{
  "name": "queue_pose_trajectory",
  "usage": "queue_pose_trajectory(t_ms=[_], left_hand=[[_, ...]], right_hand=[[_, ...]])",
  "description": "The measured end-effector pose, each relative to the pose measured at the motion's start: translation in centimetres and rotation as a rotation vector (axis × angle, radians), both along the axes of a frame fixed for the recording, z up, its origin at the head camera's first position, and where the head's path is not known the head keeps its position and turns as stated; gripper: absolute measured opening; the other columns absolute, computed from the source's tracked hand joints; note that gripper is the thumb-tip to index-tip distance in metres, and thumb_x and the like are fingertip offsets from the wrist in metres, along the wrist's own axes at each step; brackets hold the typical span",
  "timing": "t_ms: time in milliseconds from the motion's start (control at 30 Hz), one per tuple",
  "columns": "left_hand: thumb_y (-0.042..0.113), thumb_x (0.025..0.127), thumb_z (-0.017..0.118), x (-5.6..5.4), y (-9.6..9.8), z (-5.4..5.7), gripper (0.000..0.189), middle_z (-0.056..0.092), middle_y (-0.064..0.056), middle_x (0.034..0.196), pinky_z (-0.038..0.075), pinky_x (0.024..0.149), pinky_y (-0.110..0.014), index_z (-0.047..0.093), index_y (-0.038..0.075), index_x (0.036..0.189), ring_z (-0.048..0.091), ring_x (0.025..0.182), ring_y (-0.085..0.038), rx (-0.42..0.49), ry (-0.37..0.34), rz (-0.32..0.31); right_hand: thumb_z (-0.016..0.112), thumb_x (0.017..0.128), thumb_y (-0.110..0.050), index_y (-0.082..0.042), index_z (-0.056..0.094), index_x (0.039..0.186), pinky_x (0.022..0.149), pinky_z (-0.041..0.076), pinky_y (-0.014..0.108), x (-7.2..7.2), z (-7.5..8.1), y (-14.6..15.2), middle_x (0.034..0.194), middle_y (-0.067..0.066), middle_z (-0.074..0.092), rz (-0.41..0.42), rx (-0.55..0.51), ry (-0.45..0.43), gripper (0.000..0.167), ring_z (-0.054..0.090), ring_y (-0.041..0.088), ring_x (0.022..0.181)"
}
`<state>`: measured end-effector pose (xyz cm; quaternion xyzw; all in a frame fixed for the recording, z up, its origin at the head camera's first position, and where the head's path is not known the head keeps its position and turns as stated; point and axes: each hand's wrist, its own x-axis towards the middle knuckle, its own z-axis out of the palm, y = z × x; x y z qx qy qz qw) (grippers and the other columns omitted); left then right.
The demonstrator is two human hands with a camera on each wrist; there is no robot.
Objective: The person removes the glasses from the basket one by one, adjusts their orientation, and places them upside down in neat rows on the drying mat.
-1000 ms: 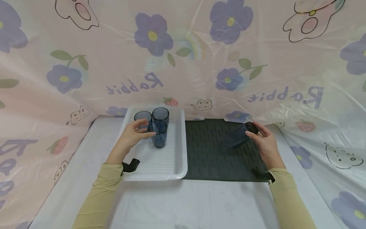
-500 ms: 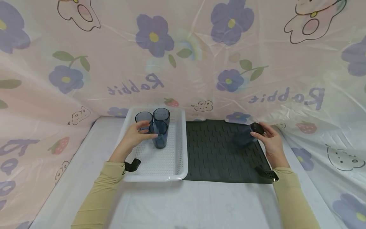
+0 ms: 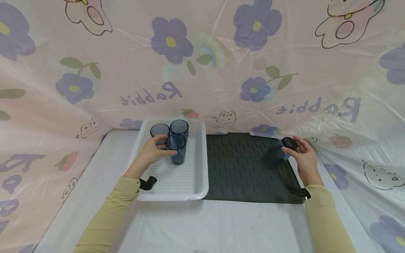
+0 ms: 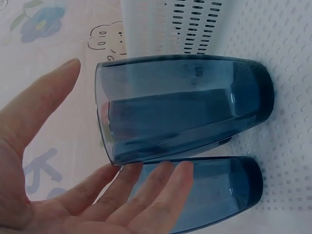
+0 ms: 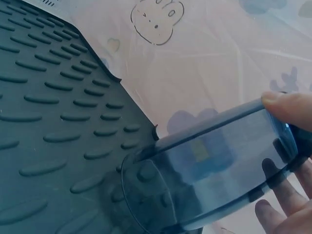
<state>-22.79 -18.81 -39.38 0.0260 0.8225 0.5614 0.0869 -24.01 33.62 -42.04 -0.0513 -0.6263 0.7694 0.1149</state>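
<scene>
Three blue drinking glasses stand upright in a white perforated tray [image 3: 190, 196]: a front glass [image 3: 177, 154], a back-left glass [image 3: 159, 129] and a back-right glass [image 3: 179, 126]. My left hand [image 3: 149, 154] reaches around the front glass's rim. In the left wrist view, the thumb is clear of that glass [image 4: 195, 102], and the extended fingers lie by its lower side, in front of a second glass [image 4: 219, 190]. With thumb and fingers, my right hand [image 3: 305, 161] holds another blue glass [image 5: 209, 165] by its base. It tilts mouth-down over the dark ridged mat [image 3: 240, 175].
The mat lies directly right of the tray on a white-covered table [image 3: 221, 225]. A patterned plastic sheet [image 3: 215, 80] hangs behind and along both sides, close to the mat's back edge.
My right hand has moved right and slightly nearer with its glass, toward the mat's right edge. My left hand stays almost still at the front glass.
</scene>
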Motion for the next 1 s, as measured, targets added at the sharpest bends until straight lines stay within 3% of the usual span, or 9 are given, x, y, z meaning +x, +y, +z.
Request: queue_pose_trajectory(t_ms=[533, 1000], left_hand=[[0.021, 0.074, 0.085, -0.1, 0.5, -0.2, 0.091, 0.027, -0.020, 0.151, 0.041, 0.103, -0.050, 0.031, 0.006, 0.147, 0.034, 0.133, -0.040, -0.043, -0.003, 0.025], [0.024, 0.074, 0.085, -0.4, 1.1, -0.1, 0.092, 0.030, -0.021, 0.148, 0.042, 0.102, -0.050, 0.030, 0.008, 0.146, 0.036, 0.132, -0.039, -0.098, -0.003, 0.061]], right_hand=[[0.076, 0.076, 0.010, -0.006, 0.047, 0.140, 0.082, 0.047, 0.010, -0.3, -0.2, 0.9, 0.145, 0.008, 0.042, -0.060, 0.034, -0.001, 0.072, 0.052, 0.010, 0.104], [0.080, 0.074, 0.005, -0.016, 0.055, 0.133, 0.078, 0.047, 0.008, -0.8, -0.3, 1.8, 0.138, 0.001, 0.049, -0.077, 0.085, -0.047, 0.068, 0.050, 0.008, 0.103]])
